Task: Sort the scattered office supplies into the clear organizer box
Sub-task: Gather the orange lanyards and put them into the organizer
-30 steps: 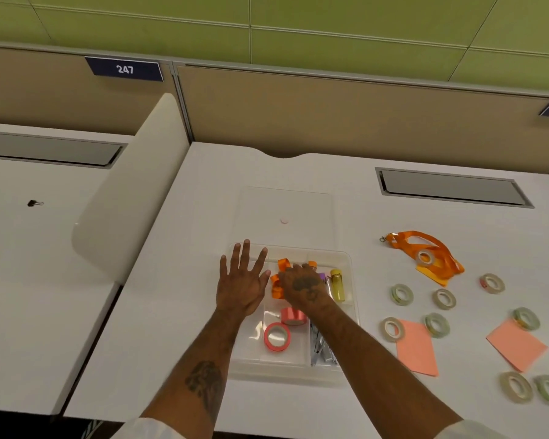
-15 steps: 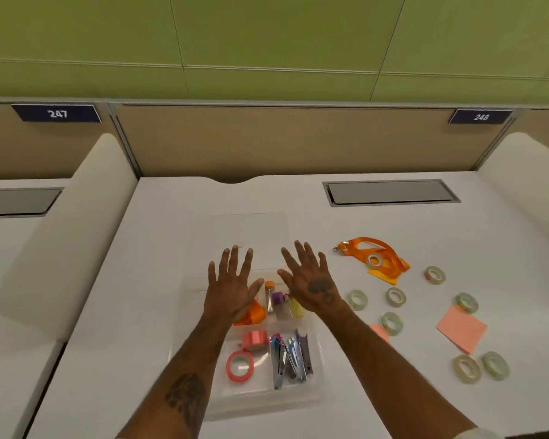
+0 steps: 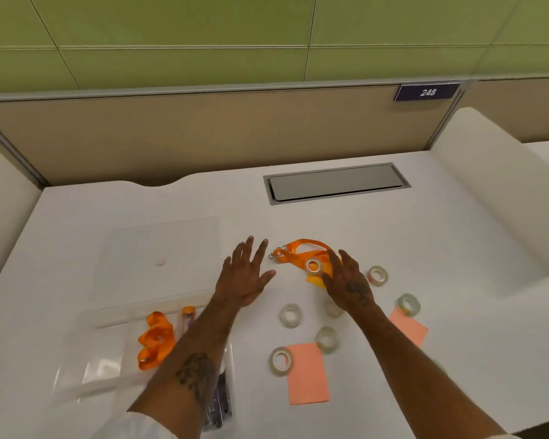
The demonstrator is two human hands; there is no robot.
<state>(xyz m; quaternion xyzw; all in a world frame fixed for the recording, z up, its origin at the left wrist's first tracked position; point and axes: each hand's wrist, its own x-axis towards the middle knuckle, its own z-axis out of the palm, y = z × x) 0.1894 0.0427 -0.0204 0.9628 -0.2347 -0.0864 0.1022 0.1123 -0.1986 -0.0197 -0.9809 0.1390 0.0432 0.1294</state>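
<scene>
The clear organizer box (image 3: 108, 369) lies at the lower left, with an orange ribbon (image 3: 156, 339) and an orange-capped tube (image 3: 187, 318) inside; my left forearm covers its right part. My left hand (image 3: 243, 277) hovers flat with spread fingers, just left of an orange lanyard (image 3: 301, 253). My right hand (image 3: 347, 282) is flat over the lanyard's right end, beside a tape roll (image 3: 313, 266) lying on it. Both hands hold nothing. Several clear tape rolls (image 3: 290, 315) and two pink sticky notes (image 3: 306, 373) lie scattered on the white desk.
The box's clear lid (image 3: 159, 258) lies flat behind the box. A grey cable hatch (image 3: 336, 182) is set in the desk farther back. White rounded dividers (image 3: 495, 201) flank the desk, and a beige partition stands behind it.
Both hands have left the organizer box and moved right and forward to the orange lanyard. The camera has swung right, so the box now sits at the lower left.
</scene>
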